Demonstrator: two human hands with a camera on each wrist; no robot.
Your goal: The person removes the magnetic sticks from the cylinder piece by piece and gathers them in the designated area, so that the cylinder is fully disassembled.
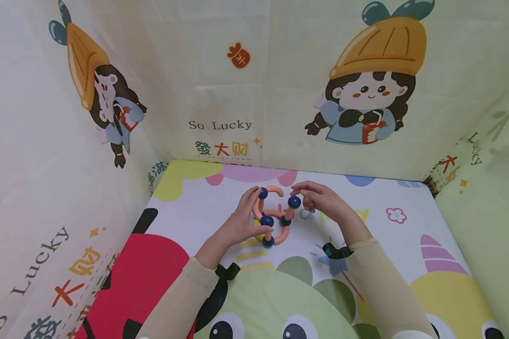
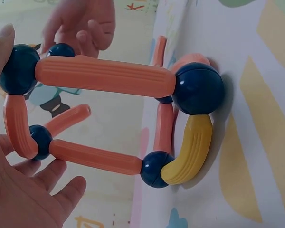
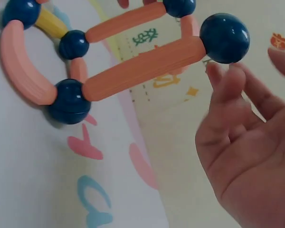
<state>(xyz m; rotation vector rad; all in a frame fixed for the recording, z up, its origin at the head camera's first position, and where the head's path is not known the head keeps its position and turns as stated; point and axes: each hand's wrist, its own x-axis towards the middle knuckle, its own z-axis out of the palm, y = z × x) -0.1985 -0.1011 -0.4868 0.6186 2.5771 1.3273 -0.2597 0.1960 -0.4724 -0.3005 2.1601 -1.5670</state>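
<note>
A magnetic stick-and-ball structure (image 1: 283,234) of orange rods and dark blue balls stands on the mat. One curved yellow rod (image 2: 192,152) sits in its base. Straight orange rods (image 2: 104,76) rise to the upper balls, and one curved rod (image 1: 275,189) at the top has a free end. My left hand (image 1: 239,223) holds the structure's upper left side, thumb at the near upper ball (image 1: 267,220), fingers by the far one (image 1: 263,193). Beside the right upper ball (image 3: 225,38), my right hand (image 3: 242,142) has loosely bent fingertips close to it, its thumb apart; contact is unclear.
The structure stands on a printed mat (image 1: 220,226) with cartoon shapes. Pale printed cloth walls (image 1: 288,103) enclose the back and both sides. Dark straps sit at both wrists, the right one (image 1: 337,252) with a small device.
</note>
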